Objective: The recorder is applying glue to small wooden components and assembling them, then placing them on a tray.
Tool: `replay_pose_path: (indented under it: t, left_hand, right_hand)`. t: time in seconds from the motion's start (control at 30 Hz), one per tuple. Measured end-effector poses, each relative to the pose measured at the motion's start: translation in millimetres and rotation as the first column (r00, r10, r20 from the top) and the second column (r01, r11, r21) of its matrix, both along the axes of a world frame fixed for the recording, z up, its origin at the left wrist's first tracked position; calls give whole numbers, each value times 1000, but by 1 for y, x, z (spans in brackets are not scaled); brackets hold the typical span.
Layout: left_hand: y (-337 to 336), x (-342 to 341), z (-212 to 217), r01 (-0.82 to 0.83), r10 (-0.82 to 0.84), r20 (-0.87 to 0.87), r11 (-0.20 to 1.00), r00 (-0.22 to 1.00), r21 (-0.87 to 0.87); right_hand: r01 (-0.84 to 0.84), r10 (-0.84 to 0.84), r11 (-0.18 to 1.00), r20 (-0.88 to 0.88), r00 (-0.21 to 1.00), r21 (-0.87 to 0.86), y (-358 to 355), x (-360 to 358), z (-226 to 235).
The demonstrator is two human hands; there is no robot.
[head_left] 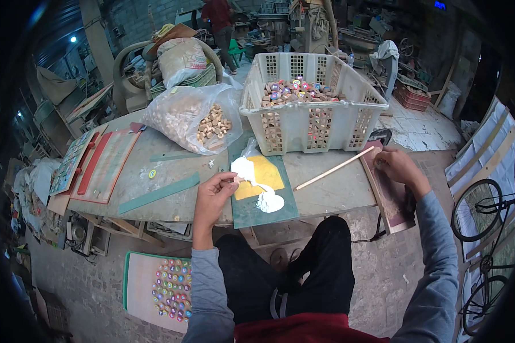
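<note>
Between the thumb and fingers of my left hand [212, 197] is a small round wooden piece [238, 180]. It is beside a green board [247, 215], which carries a yellow sheet [267, 173] and a thick white puddle [270, 202] that looks like glue or paint. My right hand [395, 164] is over the far end of a long, narrow tray [392, 212] with wood crumbs in it. Its fingers are pinched together, and whatever they hold is hidden. A thin wooden stick [333, 169] lies slanted on the table, its upper end by the tray.
At the back stands a pale plastic crate [294, 130] of round wooden pieces with coloured faces. Left of it lies a clear bag [180, 117] of plain pieces. A green strip [159, 193] rests on the table. Low on the left is a board [140, 286] of lettered discs. Another person [218, 23] stands far behind.
</note>
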State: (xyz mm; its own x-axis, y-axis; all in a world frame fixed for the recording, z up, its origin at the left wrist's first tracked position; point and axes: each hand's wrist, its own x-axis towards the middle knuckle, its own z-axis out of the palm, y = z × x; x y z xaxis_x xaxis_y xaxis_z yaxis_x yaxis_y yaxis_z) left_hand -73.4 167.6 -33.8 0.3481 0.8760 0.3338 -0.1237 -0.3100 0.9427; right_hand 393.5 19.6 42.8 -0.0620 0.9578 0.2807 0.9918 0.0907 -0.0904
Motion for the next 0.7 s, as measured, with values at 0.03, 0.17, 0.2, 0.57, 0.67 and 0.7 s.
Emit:
replay_pose_path:
  t: [0.03,0.17,0.2,0.57,0.67,0.7]
  left_hand:
    - [1,0,0,2,-2,34,1000,999,2]
    - [0,-6,-1,-28,28,27,1000,999,13]
    - [-1,-6,1,-31,31,11,999,999,15]
    - [1,-1,0,-15,15,60,1000,998,1]
    - [2,-10,-3,-34,32,56,999,998,23]
    - [3,-11,-4,-36,35,22,999,999,28]
  right_hand:
    - [-35,36,999,16,999,-25,4,2,1]
    - [-39,28,983,-67,997,-178,-44,-31,10]
    - [-56,37,984,-111,993,-171,-59,-42,12]
    - [-25,24,999,-36,999,-29,-9,-13,-1]
    - [-63,60,993,-32,998,-99,-48,-35,-1]
    - [-33,26,988,-47,999,-149,-67,-49,9]
